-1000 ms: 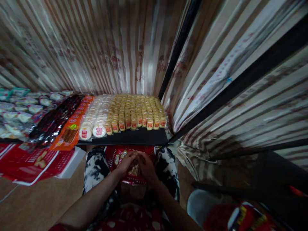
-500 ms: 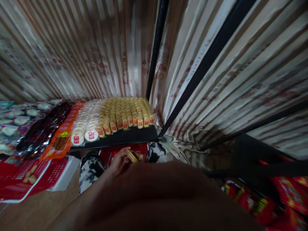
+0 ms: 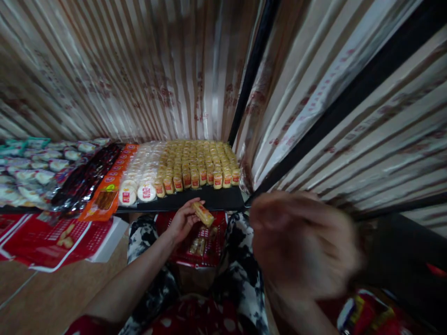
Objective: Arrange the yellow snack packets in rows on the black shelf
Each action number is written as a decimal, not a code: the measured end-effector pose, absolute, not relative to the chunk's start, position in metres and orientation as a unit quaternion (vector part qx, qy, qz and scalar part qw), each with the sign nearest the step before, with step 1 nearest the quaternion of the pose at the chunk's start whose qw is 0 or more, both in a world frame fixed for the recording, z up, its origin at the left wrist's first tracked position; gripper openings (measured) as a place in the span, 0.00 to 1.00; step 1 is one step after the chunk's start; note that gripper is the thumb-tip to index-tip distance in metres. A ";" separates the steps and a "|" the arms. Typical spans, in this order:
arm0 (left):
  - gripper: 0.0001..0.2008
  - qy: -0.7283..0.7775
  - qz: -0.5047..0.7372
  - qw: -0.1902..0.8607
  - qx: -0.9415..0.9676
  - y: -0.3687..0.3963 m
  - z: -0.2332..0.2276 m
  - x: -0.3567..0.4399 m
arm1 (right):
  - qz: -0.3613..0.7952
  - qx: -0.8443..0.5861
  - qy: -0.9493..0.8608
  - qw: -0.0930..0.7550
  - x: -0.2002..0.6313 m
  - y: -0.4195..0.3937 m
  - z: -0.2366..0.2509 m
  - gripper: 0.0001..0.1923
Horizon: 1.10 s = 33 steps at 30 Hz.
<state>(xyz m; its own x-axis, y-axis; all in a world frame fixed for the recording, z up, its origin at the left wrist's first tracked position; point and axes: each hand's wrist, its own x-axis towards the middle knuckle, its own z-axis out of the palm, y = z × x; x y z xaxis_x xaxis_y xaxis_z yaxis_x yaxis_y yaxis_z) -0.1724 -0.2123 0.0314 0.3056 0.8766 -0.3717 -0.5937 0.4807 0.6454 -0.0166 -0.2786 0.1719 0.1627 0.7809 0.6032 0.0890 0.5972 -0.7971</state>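
My left hand [image 3: 182, 220] is closed on a yellow wrapped snack [image 3: 203, 214] with a reddish label, above a red basket [image 3: 181, 258] between my knees. Inside that basket lie several similar wrapped snacks [image 3: 198, 245]. My right hand [image 3: 303, 242] is raised close to the camera, to the right of the basket. Motion smears it, so its fingers and anything in them cannot be made out. Just beyond the basket, rows of the same yellow wrapped snacks [image 3: 199, 163] stand on a black shelf [image 3: 209, 197].
Left of the rows lie round white wrapped crackers [image 3: 146, 191], an orange packet [image 3: 101, 204], dark shiny packets [image 3: 82, 179] and small white packets [image 3: 45, 165]. A red printed bag [image 3: 52, 242] hangs below. A black pole [image 3: 253, 74] stands before the striped curtain [image 3: 157, 70]. Red packets [image 3: 373, 314] lie lower right.
My right hand and arm, which covered the lower middle, have swung to the right and up. My left hand still holds the wrapped snack. The camera view has shifted.
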 end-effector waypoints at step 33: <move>0.20 0.552 0.372 0.429 0.611 -0.145 0.000 -0.145 | 0.312 -0.562 -0.604 0.472 -0.013 -0.152 0.023 0.28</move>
<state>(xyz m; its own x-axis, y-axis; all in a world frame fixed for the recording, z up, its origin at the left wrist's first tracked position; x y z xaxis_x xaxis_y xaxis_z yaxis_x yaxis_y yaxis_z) -0.1449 -0.1450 0.0005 0.1132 0.9934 -0.0195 0.3558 -0.0222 0.9343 -0.0131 -0.1520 0.0227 0.0772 0.9726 0.2194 0.3847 0.1739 -0.9065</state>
